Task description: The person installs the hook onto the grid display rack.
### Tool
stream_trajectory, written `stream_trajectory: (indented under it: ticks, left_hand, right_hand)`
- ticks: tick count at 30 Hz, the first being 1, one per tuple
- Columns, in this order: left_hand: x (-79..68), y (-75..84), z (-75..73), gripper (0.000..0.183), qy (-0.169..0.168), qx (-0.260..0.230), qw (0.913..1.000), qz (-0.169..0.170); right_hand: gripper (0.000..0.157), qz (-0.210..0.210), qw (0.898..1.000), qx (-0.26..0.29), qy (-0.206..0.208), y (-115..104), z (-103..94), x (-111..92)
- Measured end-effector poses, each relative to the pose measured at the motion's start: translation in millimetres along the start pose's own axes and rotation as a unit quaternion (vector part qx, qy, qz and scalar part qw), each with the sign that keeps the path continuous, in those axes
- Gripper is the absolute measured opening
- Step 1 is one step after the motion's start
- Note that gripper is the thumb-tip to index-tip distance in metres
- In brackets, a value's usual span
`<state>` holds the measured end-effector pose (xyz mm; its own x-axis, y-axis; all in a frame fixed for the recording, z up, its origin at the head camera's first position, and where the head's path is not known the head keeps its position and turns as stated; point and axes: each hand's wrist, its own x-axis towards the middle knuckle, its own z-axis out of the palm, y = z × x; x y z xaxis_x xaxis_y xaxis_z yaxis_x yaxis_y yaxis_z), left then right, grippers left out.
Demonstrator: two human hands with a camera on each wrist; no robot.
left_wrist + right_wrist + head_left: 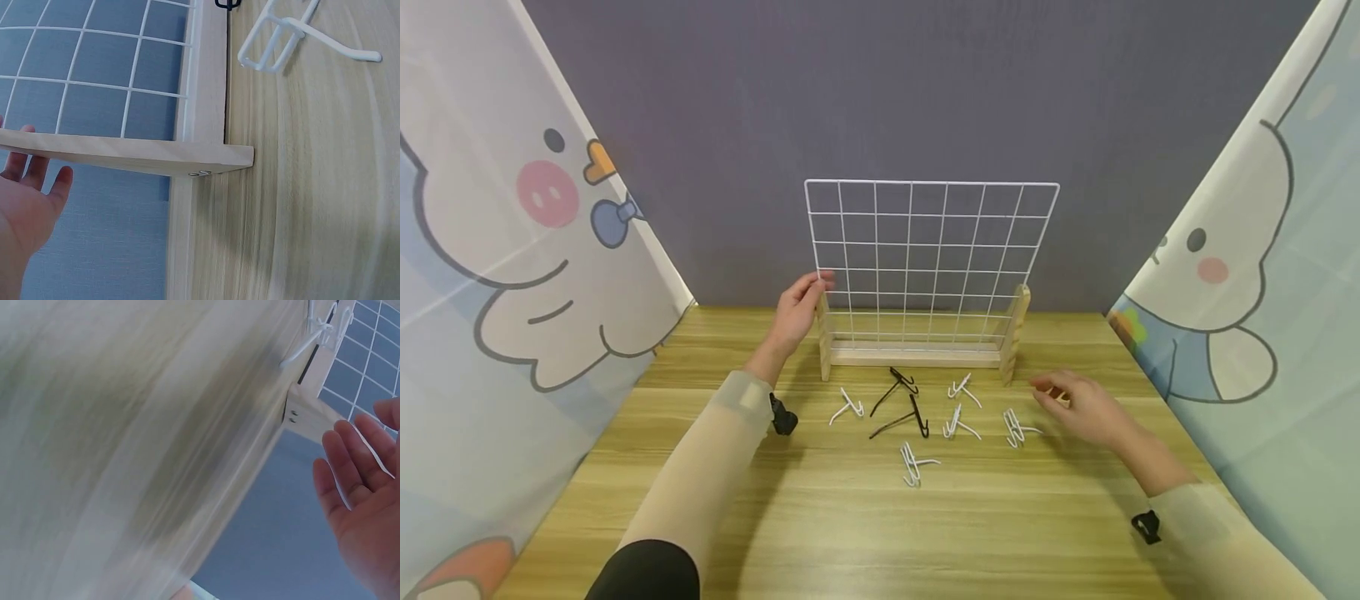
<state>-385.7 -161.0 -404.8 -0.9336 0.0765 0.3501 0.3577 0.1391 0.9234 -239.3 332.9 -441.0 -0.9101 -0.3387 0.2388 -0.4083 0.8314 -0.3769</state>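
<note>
A white wire grid panel (928,270) stands upright in a wooden stand (917,358). My left hand (797,315) holds the top of the stand's left post (824,342), with fingertips reaching round its edge in the left wrist view. Off to the right of the stand, my right hand (1082,408) hovers over the table with loosely bent fingers and nothing in them. Nearest to it lies a white wire hook (1013,428). Two black hooks (917,415) and several more white hooks (912,463) lie spread in front of the stand.
Everything rests on a wood-grain table (850,533). A dark grey wall (917,92) rises behind the stand, and cartoon-printed cloths hang at the left (497,217) and right (1232,275).
</note>
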Motion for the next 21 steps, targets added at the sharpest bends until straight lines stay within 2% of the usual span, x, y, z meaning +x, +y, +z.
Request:
stream_trajectory:
  ticks: [6, 12, 16, 21]
  left_hand:
    - [3.4, -2.8, 2.9, 0.041, 0.011, -0.022, 0.9996, 0.015]
    - [2.9, -5.2, 4.7, 0.04, 0.015, -0.028, 0.9994, 0.016]
    - [2.4, -6.1, 5.0, 0.042, 0.011, -0.025, 0.9996, 0.012]
    - [2.6, -6.0, 5.4, 0.044, 0.008, -0.024, 0.9996, 0.013]
  right_hand:
    - [0.023, 0.001, 0.998, 0.041, -0.05, 6.0, 1.1, -0.2]
    - [0.019, -0.008, 0.99, 0.086, -0.116, 8.7, 6.1, -2.2]
    - [0.02, -0.012, 0.986, 0.094, -0.136, 11.1, 10.9, -3.7]
    - [0.019, -0.024, 0.984, 0.101, -0.142, 13.6, 15.7, -3.3]
